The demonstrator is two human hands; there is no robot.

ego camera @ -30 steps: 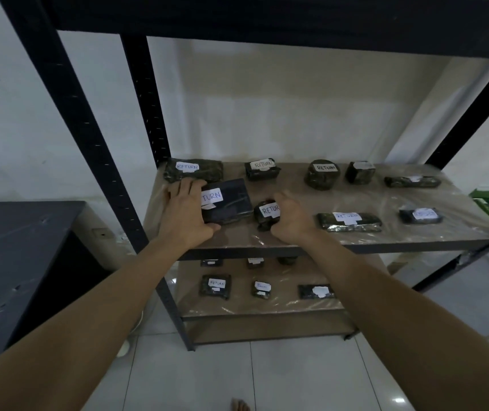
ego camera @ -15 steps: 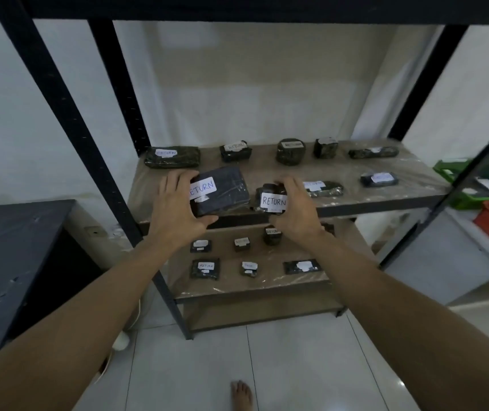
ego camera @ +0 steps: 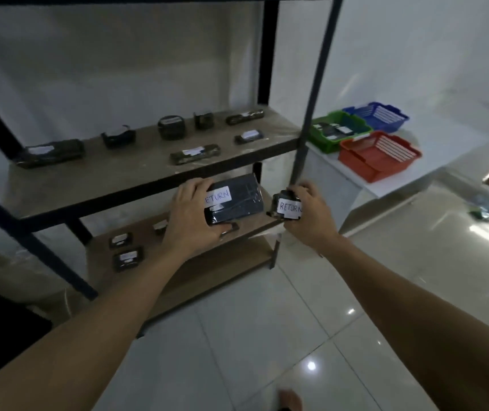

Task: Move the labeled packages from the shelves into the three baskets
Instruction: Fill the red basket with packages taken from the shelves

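Shelf unit [ego camera: 148, 173] at left, packages [ego camera: 196, 154] spread along its upper shelf, more on the lower shelf [ego camera: 127, 258] near its left edge, surface [ego camera: 400, 182] to its right, three baskets [ego camera: 376, 155] clustered on it, one [ego camera: 335, 132] holding packages

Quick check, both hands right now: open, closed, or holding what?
Left hand: grips the flat RETURN package.
Right hand: grips the small RETURN package.
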